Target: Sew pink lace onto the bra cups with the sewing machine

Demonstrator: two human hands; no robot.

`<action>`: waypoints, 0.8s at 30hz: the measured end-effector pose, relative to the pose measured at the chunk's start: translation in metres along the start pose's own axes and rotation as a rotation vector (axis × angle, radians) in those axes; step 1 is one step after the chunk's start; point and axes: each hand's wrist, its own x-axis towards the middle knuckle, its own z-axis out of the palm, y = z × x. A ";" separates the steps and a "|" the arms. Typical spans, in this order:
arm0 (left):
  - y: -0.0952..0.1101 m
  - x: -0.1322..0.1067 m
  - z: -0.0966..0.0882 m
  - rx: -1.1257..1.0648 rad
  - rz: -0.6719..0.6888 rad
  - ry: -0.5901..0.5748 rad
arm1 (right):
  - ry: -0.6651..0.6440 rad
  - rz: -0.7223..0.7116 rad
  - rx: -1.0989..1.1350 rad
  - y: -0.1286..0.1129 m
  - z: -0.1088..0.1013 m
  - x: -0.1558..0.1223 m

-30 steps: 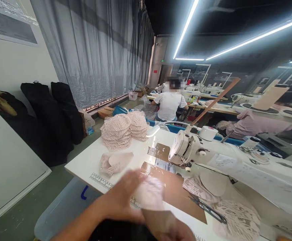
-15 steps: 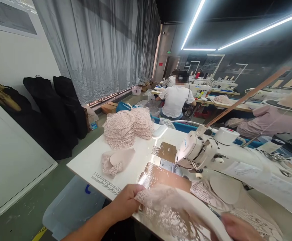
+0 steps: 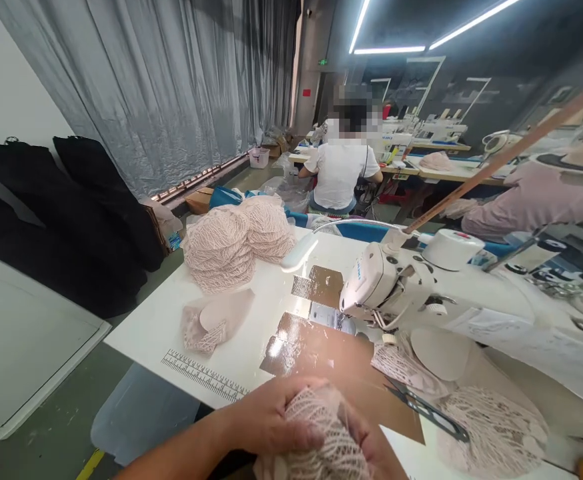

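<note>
Low in front of me, my left hand (image 3: 276,420) is closed on a pale pink lace piece (image 3: 321,427), its thumb lying across the front. On the other side, my right hand (image 3: 371,443) grips the same piece, with its fingers partly hidden behind the lace. To the right lies a pair of dark-handled scissors (image 3: 434,415), apart from both hands. They rest partly on a brown plate (image 3: 341,357) and beside another lace piece (image 3: 494,420). A sheer piece with a smooth oval pad (image 3: 441,353) lies under the sewing machine head (image 3: 371,283).
Stacked lace pieces (image 3: 219,250) stand at the table's back left. One sheer piece (image 3: 214,323) lies before them, near a printed ruler (image 3: 199,373). A bendable lamp (image 3: 299,252) arches behind the machine. Farther off, a person in a white shirt (image 3: 339,173) sits at another table.
The lace, earlier spread wide between my hands, is now bunched closer to me. My right hand has moved left, away from the scissors, which now lie uncovered. The view has shifted.
</note>
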 end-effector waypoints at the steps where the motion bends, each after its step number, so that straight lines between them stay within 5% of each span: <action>1: -0.001 0.002 -0.001 -0.099 -0.049 -0.010 | 0.062 0.013 0.049 0.002 -0.003 0.002; 6: 0.001 0.012 -0.002 -0.214 -0.107 0.132 | 0.256 -0.050 -0.063 0.002 -0.022 0.004; 9: 0.003 0.017 -0.004 -0.166 -0.028 0.184 | 0.036 -0.173 -0.376 -0.008 -0.038 0.002; 12: 0.005 0.018 -0.005 -0.031 0.020 0.197 | -0.130 -0.201 -0.464 -0.017 -0.049 0.001; 18: 0.007 0.020 -0.007 0.220 -0.040 0.181 | 0.034 -0.128 -0.480 -0.023 -0.036 0.007; 24: 0.006 0.021 -0.009 -0.046 -0.093 0.182 | 0.084 -0.112 -0.318 -0.024 -0.030 0.010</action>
